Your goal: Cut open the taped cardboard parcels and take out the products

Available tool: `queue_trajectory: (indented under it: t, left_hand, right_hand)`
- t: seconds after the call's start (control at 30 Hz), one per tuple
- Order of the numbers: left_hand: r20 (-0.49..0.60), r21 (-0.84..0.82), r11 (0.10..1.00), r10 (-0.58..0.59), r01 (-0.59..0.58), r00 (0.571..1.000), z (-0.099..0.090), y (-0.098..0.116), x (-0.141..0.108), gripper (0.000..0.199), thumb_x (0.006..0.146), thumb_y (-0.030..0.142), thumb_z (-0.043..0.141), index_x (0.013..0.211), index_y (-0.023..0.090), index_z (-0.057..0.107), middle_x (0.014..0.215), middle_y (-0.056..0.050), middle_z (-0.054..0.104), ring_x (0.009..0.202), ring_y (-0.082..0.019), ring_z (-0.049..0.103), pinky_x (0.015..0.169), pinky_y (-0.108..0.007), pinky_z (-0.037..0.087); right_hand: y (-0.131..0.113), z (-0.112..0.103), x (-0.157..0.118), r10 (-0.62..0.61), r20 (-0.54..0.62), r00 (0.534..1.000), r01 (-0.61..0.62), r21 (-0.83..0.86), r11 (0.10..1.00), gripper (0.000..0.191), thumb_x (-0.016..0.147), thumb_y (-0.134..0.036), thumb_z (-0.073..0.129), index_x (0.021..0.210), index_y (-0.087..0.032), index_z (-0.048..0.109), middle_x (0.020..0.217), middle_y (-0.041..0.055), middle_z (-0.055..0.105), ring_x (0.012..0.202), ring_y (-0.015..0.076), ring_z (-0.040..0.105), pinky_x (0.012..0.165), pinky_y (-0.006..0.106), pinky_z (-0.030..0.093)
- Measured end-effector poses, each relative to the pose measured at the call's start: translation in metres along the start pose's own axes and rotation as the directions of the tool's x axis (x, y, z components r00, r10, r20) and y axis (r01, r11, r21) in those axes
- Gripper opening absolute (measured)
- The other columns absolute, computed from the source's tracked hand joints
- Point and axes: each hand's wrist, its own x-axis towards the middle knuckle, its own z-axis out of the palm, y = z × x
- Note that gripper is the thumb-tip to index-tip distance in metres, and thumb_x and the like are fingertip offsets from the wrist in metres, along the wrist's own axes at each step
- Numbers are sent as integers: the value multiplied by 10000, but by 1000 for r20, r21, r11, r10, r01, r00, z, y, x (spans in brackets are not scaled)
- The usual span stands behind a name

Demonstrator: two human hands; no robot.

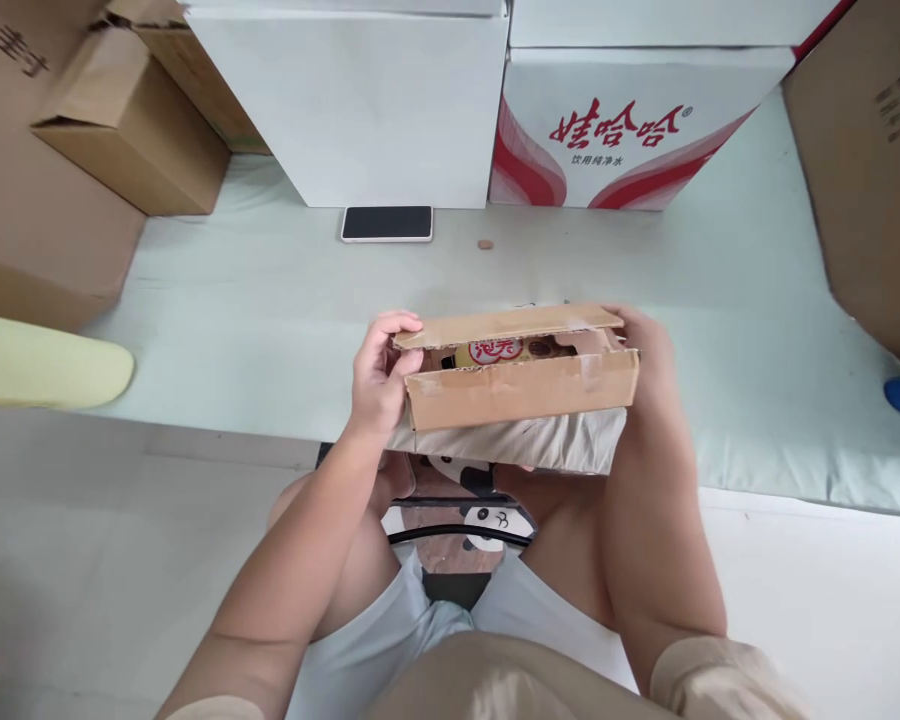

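Observation:
A small brown cardboard box (521, 392) is held up in front of me at the near edge of the covered table. Its top flaps stand partly apart, and a package with red lettering (497, 351) on a yellowish ground shows through the gap. My left hand (384, 375) grips the box's left end, fingers on the far flap and thumb at the opening. Around the right end is my right hand (649, 365), its fingers mostly hidden behind the cardboard. Clear tape clings to the box's right side.
A phone (387, 224) lies before a white carton (390, 110). Beside it stands a white-and-red carton (622, 130). Brown cartons (142, 120) rise at the left, and a large carton (862, 190) at the right. A small brown scrap (485, 244) rests on the pale cloth (720, 280).

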Motion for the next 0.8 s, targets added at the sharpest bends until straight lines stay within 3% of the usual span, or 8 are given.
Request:
queue_trajectory:
  t: [0.1,0.23,0.4,0.5,0.57,0.63,0.7,0.8]
  left_hand:
    - [-171,-31,1000,-4,-1,985,9,6,3,427,813,585,843,987,281,598,976,-10,600,898,-175,597,823,-325,520]
    - [-299,52,998,35,-20,954,9,17,8,524,807,537,857,653,211,477,834,0,480,794,-154,513,814,-324,507]
    - [-37,138,990,10,-5,999,-13,22,11,715,933,791,435,609,215,708,1149,-95,547,1077,-254,569,1045,-440,504]
    - [122,210,976,33,-59,992,-23,21,11,818,923,847,297,642,243,773,1297,-88,505,1134,-273,548,1093,-456,482]
    - [132,214,973,55,-82,990,-26,22,10,783,931,815,327,613,247,763,1302,-82,493,1152,-280,532,1088,-452,481]
    - [60,178,981,68,-78,996,-26,23,9,733,937,762,367,569,237,721,1259,-87,490,1148,-282,527,1054,-442,497]
    - [-80,139,986,103,-91,992,-28,28,9,672,932,707,423,537,223,671,1192,-95,501,1094,-269,540,988,-429,520]
    - [-259,143,972,220,-188,940,-32,48,15,415,896,532,618,624,233,715,1018,-78,561,979,-221,573,880,-377,526]
  right_hand:
    - [-15,5,-8,-23,-71,997,34,158,987,210,808,-414,631,882,-219,652,666,-27,607,556,127,512,539,266,387]
    - [-29,13,-23,-232,-223,947,295,310,904,357,883,-482,699,668,-234,560,555,-43,529,486,120,452,528,288,379]
    - [-29,19,-29,-620,-74,781,616,256,745,658,1064,-598,427,574,-243,686,937,38,800,810,202,613,896,450,495]
    - [-30,19,-27,-695,103,711,676,171,717,712,1087,-625,287,717,-291,796,1242,-24,776,960,214,590,1016,490,444]
    - [-32,19,-29,-710,163,685,693,155,704,731,1098,-605,256,712,-289,789,1267,-28,757,1022,229,589,1061,514,413]
    - [-35,21,-32,-712,78,697,692,183,698,757,1107,-576,250,604,-252,713,1152,10,765,1007,242,599,1065,529,403]
    - [-37,24,-35,-691,-117,714,697,224,682,755,1110,-549,277,513,-229,610,1017,40,757,955,247,597,1017,518,421]
    - [-37,30,-36,-643,-299,705,709,272,651,720,1106,-489,335,479,-222,566,936,49,746,911,245,583,902,474,445]
